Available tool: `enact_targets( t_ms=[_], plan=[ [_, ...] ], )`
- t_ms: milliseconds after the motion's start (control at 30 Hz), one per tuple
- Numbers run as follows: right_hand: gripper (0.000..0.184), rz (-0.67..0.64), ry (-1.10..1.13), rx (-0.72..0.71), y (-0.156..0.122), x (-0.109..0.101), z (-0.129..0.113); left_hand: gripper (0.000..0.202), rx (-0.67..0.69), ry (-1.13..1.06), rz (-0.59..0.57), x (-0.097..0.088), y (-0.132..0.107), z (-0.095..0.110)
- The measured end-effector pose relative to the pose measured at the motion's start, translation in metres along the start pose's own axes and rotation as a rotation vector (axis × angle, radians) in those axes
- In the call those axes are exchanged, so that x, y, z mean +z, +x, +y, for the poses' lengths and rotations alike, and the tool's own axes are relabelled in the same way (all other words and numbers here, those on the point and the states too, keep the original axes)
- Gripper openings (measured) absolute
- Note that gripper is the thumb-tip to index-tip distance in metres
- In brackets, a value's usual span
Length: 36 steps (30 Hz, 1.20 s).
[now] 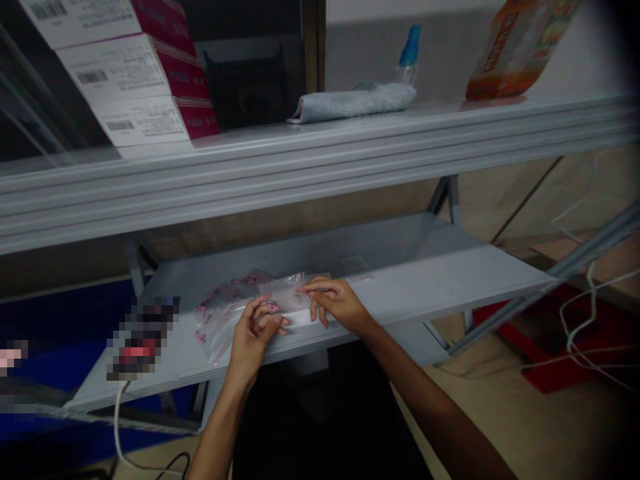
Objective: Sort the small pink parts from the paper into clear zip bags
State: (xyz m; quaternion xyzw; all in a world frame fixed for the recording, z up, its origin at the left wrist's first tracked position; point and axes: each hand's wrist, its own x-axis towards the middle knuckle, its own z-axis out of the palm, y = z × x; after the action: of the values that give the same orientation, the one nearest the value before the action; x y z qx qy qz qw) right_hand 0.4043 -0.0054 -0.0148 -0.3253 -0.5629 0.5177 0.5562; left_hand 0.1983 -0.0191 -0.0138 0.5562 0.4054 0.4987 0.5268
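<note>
Both hands are at frame centre, over the front edge of the lower grey shelf.

Right hand: palm down, fingertips pressed together with the thumb, pinching the edge of a clear bag. The bag lies flat on the shelf, just left of the fingers.

Left hand: fingers curled in tight toward the thumb and touching the near edge of the same bag. Can't tell what's actually between the fingertips. Pink pieces show right at its fingertips, inside the plastic.

Bag pile: more clear bags with pink bits, fanned out left of centre on the same shelf, overlapping each other and running under the clear bag.

Upper shelf crosses the full width of the frame above the hands. On it:
- stacked white/magenta boxes, upper left
- folded grey cloth, top centre
- blue-capped spray bottle just behind the cloth
- orange pack, leaning, upper right

White cables hang loose at the right edge, well clear of the hands. Another white cable drops off the shelf at lower left.
</note>
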Motion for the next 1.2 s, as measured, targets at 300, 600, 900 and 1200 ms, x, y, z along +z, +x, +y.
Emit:
enact_targets(
  t_ms=[300, 600, 900, 1200],
  plan=[
    [0.03, -0.077, 0.047, 0.235, 0.046, -0.023, 0.023, 0.043, 0.055, 0.169, 0.173, -0.011, 0.036, -0.017],
    [0.052, -0.086, -0.017, 0.179, 0.051, -0.032, 0.057, 0.044, 0.092, 0.317, 0.188, -0.014, 0.037, -0.031],
    [0.041, -0.133, -0.02, 0.2, 0.051, -0.035, 0.061, 0.043, 0.133, 0.314, 0.209, -0.016, 0.035, -0.036],
    [0.05, -0.146, 0.015, 0.166, 0.051, -0.037, 0.067, 0.037, 0.159, 0.27, 0.225, -0.014, 0.035, -0.034]
  ],
)
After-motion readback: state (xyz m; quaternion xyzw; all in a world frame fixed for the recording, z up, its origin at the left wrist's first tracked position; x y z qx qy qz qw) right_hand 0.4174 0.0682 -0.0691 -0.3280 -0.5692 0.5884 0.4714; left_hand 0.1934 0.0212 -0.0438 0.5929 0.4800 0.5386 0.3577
